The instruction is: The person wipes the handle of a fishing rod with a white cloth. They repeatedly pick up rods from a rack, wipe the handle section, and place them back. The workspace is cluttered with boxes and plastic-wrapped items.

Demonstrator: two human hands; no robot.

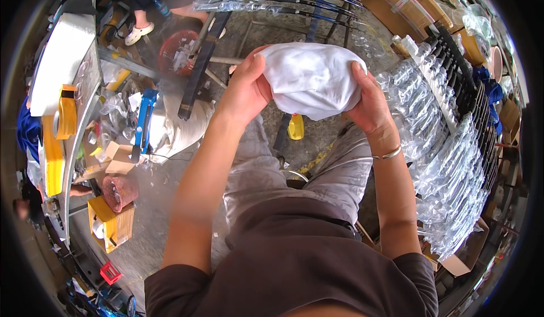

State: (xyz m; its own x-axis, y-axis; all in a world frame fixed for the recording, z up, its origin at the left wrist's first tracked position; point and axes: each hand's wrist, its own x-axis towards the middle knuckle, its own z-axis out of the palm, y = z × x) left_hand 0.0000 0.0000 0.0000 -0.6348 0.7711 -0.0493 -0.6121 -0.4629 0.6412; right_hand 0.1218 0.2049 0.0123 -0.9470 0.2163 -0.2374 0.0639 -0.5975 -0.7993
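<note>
Since white cloth [311,79] hangs unsupported between left grip [249,87] and right grip [369,103], each clasping one side, slackening of either could let it slip toward concrete floor [150,240] and pick up grit. Metal bracelet [388,154] on right wrist might snag fabric if cloth bunches nearer. Cloth soft, matte, creased, rounded. On right, glossy, crinkled plastic-wrapped bundles [447,169]; on left, tapered red basket [120,192]

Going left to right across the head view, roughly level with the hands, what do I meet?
White panel → blue bar-shaped object → left hand → white cloth → right hand → clear-plastic-wrapped bundles.
</note>
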